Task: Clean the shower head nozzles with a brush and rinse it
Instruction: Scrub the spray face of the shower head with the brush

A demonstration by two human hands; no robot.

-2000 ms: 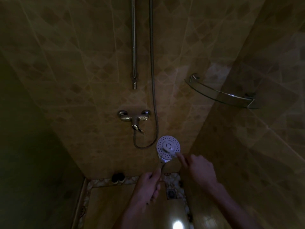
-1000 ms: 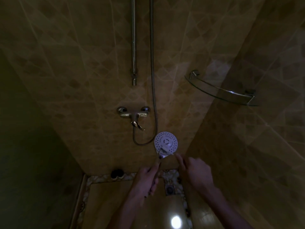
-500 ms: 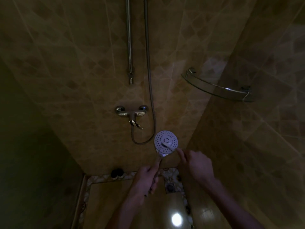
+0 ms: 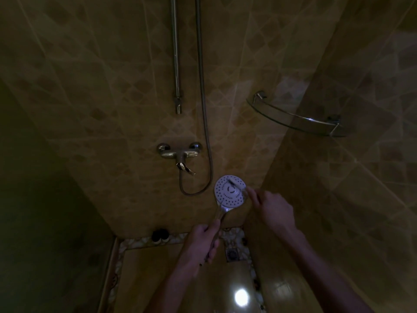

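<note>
Low in a dim, tiled shower stall, a person works on a white shower head (image 4: 230, 191), held face-up in front of the back wall, below and to the right of the wall mixer tap (image 4: 179, 154); the left hand (image 4: 203, 241) is curled round the chrome handle, the disc turned toward the camera; the right hand (image 4: 272, 208) pinches a small brush (image 4: 237, 185), its thin shaft lying across the upper right part of the nozzle face, the bristle end touching the dotted surface near the rim; both hands, then, are closed on what they carry, neither free.

By the look of it the scrubbing step is under way and not finished; how much of the nozzle ring has been covered cannot be told from this light; no water is seen coming from the head or the tap spout, so the rinse appears not yet begun; the hose (image 4: 204, 109) hangs in a loop from the tap to the handle, which suggests the head need only be turned down and the tap opened for that last step.

A glass corner shelf (image 4: 300, 119) juts from the right wall; the riser rail (image 4: 175, 55) stands without the head on it; a floor drain (image 4: 232, 254) sits beneath the hands; a bright lamp reflection glares on the wet-looking floor.
</note>
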